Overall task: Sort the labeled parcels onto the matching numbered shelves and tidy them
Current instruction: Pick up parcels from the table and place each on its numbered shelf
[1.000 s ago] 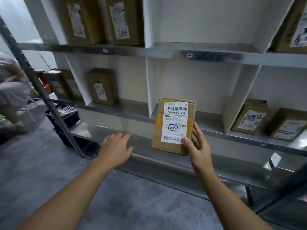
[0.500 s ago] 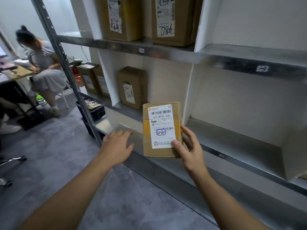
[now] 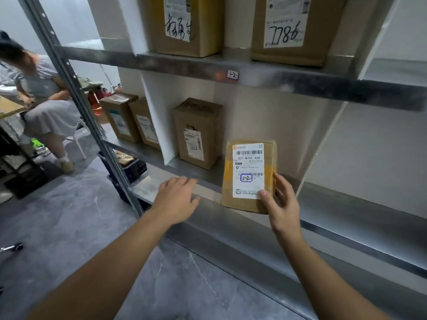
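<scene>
One parcel [image 3: 249, 176] in play: brown, upright, white label toward the camera with "2-2" handwritten in a blue box. It sits at the front edge of the middle shelf [image 3: 335, 199], in the bay right of the white divider [image 3: 157, 121] and just right of a standing box [image 3: 198, 135]. Cannot tell if its bottom touches the shelf.

Right hand [image 3: 282, 204] grasps the parcel at its lower right corner, thumb on the label, fingers behind the right edge. Left hand [image 3: 176, 199] is released, palm down, fingers loosely extended over the shelf's front edge, holding nothing; contact with the shelf unclear.

The upper shelf [image 3: 175, 63] has a "1-2" tag [image 3: 232, 75] on its front edge and carries two large boxes [image 3: 187, 24] [image 3: 291, 28]. Left of the divider stand two more boxes [image 3: 120, 118] [image 3: 144, 125]. A seated person [image 3: 44, 100] is at far left.
</scene>
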The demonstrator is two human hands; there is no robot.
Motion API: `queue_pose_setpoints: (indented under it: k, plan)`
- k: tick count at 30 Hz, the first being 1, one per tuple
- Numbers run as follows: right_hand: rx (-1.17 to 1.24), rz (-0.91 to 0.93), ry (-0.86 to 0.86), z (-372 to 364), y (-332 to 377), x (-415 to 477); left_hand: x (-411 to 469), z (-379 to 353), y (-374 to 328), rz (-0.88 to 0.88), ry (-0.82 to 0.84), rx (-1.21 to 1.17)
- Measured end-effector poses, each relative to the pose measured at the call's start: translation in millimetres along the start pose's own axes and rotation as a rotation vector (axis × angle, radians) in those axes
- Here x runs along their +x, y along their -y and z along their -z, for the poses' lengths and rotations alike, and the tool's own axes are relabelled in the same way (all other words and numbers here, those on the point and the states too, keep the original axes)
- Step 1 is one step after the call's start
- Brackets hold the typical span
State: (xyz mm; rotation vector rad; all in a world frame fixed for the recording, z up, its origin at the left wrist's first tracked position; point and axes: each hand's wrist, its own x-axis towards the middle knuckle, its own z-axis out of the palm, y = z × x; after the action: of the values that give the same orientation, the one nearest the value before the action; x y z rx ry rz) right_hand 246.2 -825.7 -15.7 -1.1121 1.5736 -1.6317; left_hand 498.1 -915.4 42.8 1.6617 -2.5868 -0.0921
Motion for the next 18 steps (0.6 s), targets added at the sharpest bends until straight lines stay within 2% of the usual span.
queue_pose_setpoints:
  k: [5, 10, 13, 18]
  plan:
    - [-0.063, -0.053, -0.125, -27, -3, 32, 62, 8, 40, -0.128, 0.034, -0.011]
    - [-0.087, -0.079, -0.267, -39, -6, 48, 101, 5, 50, -0.271, 0.074, -0.04]
    - [-0.121, -0.084, -0.298, -44, -4, 51, 115, 2, 47, -0.323, 0.119, -0.056]
    - [-0.185, -0.114, -0.332, -44, -10, 69, 135, 0, 39, -0.37, 0.09, -0.026]
